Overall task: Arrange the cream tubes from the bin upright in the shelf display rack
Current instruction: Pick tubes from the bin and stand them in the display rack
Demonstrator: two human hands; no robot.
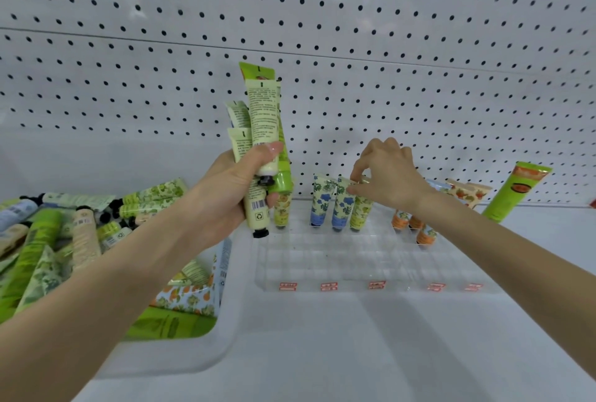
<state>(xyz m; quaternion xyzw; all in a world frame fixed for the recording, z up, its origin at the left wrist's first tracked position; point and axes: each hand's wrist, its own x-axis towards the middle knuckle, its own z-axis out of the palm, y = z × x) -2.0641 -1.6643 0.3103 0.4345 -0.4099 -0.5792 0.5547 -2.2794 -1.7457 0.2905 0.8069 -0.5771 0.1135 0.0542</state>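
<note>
Gripping barcoded tubes [262, 121] | left hand [230, 198] | right hand [388, 176] pinching racked green tube [361, 213]

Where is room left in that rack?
The clear plastic rack's front rows are empty, between the upright flowered tubes behind and red labels in front. Its back row is crowded: the right hand pinches a green-flowered tube there. The left hand grips spare tubes.

Pretty clearly a shop shelf: white pegboard back wall [354, 15], white metal shelf [354, 343], and a clear display rack [322, 259] with little red labels [329, 286] along its front edge.
</note>
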